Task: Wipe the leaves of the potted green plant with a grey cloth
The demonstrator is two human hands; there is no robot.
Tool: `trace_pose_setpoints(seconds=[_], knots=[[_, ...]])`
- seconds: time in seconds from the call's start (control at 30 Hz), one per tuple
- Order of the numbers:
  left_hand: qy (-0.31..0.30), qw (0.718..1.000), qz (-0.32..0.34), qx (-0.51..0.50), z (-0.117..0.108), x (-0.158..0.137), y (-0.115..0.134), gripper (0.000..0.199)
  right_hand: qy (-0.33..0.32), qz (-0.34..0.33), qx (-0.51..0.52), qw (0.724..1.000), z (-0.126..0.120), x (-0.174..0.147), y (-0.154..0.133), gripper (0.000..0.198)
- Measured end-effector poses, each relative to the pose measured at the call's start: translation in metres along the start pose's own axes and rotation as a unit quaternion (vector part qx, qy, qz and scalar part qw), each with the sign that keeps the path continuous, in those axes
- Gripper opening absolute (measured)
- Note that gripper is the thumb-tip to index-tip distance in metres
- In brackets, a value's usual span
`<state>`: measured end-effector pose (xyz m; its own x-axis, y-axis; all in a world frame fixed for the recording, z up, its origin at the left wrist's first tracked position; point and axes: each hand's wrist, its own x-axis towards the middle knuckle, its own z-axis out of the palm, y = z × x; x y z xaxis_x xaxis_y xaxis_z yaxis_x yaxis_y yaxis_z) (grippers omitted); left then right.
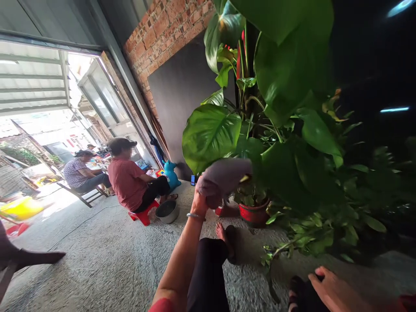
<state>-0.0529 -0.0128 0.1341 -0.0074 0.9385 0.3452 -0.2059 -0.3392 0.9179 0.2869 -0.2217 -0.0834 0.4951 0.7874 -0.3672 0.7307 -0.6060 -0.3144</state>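
Left hand (203, 196) fingers clamped on grey cloth (224, 175), cloth pressed against large leaf (210, 134) of potted plant (286, 130). Right hand (334, 290) low beside plant, fingers loosely together, resting on knee. Red pot (254, 213) below cloth, on concrete floor (113, 260).

hands (208, 197): 2, own; L at 12, R (334, 290) at 5
cloth (224, 175): 1
seated ppl (128, 180): 2, at 10
red pots (255, 213): 1
metal bowls (167, 211): 1
red stools (143, 215): 1
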Motion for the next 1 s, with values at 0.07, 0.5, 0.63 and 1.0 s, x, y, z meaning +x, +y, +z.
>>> trace_pose_setpoints(seconds=[0.07,0.5,0.63,1.0], knots=[[0.018,1.000,-0.009,0.020,0.006,0.004,-0.012,0.053,0.003,-0.003,0.012,1.000,0.006,0.003,-0.001,0.055],[-0.077,0.997,-0.002,-0.012,-0.017,-0.043,-0.018,0.058,-0.028,0.009,0.015,0.999,0.012,0.017,0.015,0.061],[-0.033,0.999,-0.039,-0.017,0.002,-0.012,-0.034,0.060,-0.029,-0.006,0.012,0.999,0.009,0.011,0.002,0.064],[-0.126,0.987,-0.096,-0.029,0.018,-0.056,-0.055,0.039,-0.014,0.023,0.047,0.999,0.010,0.014,0.012,0.063]])
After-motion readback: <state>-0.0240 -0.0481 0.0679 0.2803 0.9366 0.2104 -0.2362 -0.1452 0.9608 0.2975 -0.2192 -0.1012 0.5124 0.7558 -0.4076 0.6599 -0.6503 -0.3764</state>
